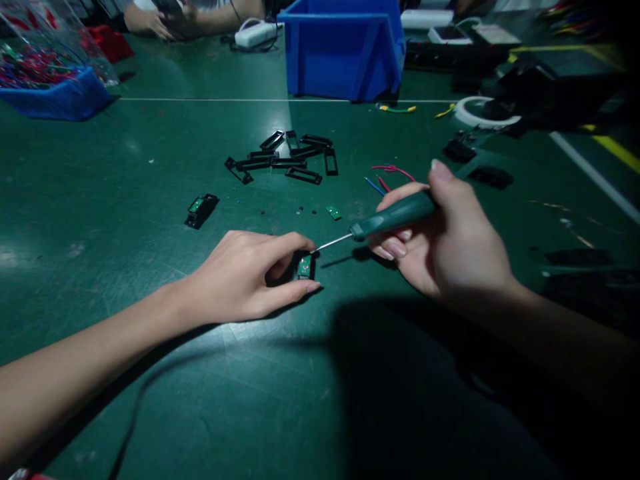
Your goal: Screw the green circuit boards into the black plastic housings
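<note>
My left hand [257,273] rests on the green table, thumb and index finger closed around a small black part with a green circuit board [305,267] in it. In my right hand [450,233] is a screwdriver [395,215] with a dark green handle, held at a slant. Its thin metal tip is by my left index fingertip at the far edge of the part; whether it touches cannot be made out. Beyond my hands lies a loose green circuit board [333,213]. To the left sits another black part with a green board [201,210].
Several black rectangular frames [289,162] lie mid-table, with red and blue wires [393,169] to their right. At the back stand a large blue bin [343,57] and a blue tray of wires [57,93]. Another person's hands [170,20] are across the table.
</note>
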### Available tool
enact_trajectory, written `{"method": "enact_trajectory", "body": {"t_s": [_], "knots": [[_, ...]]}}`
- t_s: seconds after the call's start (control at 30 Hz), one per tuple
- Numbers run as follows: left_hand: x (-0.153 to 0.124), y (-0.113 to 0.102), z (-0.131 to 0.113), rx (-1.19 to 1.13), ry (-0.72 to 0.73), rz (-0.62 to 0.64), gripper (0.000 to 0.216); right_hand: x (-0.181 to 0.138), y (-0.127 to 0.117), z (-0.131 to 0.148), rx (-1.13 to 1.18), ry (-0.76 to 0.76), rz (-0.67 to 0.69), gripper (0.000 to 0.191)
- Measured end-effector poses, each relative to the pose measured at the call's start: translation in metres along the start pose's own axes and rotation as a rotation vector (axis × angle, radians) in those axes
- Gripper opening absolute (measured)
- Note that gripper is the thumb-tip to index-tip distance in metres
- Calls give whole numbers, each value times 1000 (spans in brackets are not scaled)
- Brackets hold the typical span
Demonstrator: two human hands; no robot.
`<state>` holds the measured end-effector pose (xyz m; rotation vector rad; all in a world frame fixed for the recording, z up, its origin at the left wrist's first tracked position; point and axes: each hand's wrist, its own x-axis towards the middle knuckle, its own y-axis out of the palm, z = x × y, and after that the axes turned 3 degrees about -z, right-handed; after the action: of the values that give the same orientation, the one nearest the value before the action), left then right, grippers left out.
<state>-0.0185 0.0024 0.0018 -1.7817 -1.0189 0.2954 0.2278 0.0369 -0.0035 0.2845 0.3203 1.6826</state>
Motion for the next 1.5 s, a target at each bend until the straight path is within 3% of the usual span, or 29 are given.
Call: {"method": "enact_trajectory", "body": {"t_s": [0.27,0.6,0.9,1.5], "knots": [[0,1,0,-25,-4,3,43,-2,1,1,-83,-37,-103,55],[0,-1,0,-7,9,-1,41,-1,-2,-1,-57,-47,-71,34],[-1,0,-2,-56,-70,-3,38,-2,-1,-1,-37,-54,-81,25],[-1,1,-1,-94,-80,5,29,-4,-2,-3,-142,-56,-54,40]]}}
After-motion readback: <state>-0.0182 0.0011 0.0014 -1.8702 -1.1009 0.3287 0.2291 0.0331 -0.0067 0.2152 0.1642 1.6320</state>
